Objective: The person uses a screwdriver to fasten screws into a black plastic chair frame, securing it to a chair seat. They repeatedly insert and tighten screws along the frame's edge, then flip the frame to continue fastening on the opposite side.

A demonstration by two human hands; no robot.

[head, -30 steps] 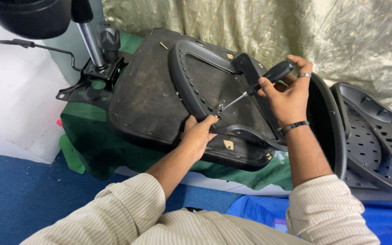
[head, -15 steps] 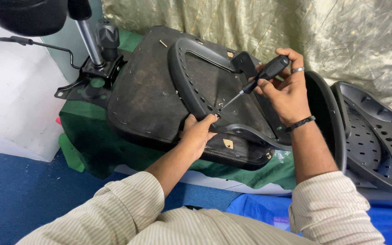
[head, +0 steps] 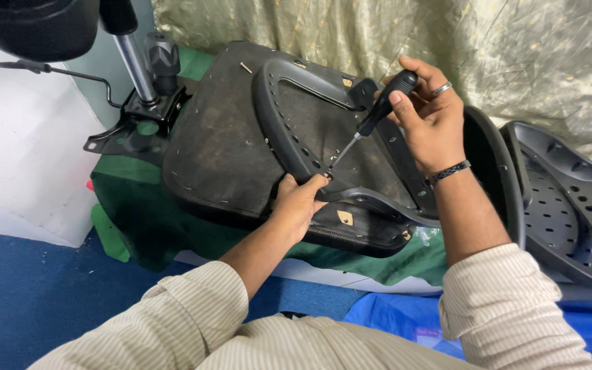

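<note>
An upturned chair seat (head: 241, 144) lies bottom-up on a green cloth (head: 159, 226) that covers the worktop, its black fabric underside facing the camera. A curved black plastic frame (head: 289, 123) sits on the seat's middle, with a row of small holes along its near arm.

The right hand (head: 429, 123) has its fingers wrapped around the black handle of a screwdriver (head: 371, 120); the shaft slants down and left, with the tip at the frame's near arm. The left hand (head: 299, 202) rests on the seat's near edge, its fingers pinched narrow just beside the tip, probably on a small screw, though that is too small to tell.

Past the seat's far-left corner a metal seat mechanism (head: 142, 113) with a chrome column stands off the worktop's left edge. At the right edge two more black plastic chair shells (head: 563, 205) lie nested on a blue sheet (head: 392, 315).
</note>
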